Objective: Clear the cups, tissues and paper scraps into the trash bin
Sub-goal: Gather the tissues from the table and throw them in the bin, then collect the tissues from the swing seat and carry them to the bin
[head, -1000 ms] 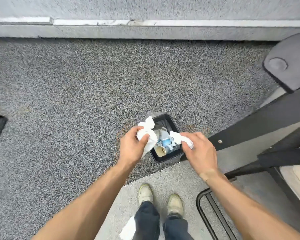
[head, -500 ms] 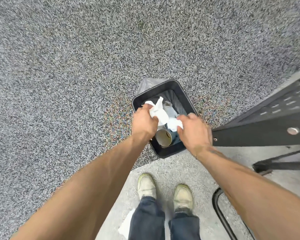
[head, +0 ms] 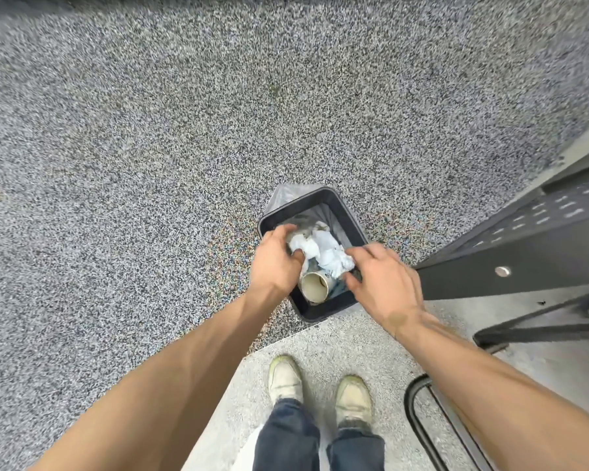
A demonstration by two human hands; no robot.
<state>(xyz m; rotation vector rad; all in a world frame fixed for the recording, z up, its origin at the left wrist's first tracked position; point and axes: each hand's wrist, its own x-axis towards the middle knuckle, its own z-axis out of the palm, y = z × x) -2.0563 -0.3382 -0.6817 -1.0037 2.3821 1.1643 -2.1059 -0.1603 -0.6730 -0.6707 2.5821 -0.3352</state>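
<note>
While the trash bin (head: 351, 215) sits on the carpet ahead of my shoes, my left hand (head: 274, 263) pinches the tissues (head: 323, 251) over it, right hand (head: 383, 283) spread — letting go early could drop them past the rim beside the cup (head: 315, 287).

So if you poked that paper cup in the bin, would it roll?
Probably only a little: the paper cup lies on its side, but the trash bin wall and crumpled tissues hem it in. It looks light and thin, so likely squashes easily.
</note>
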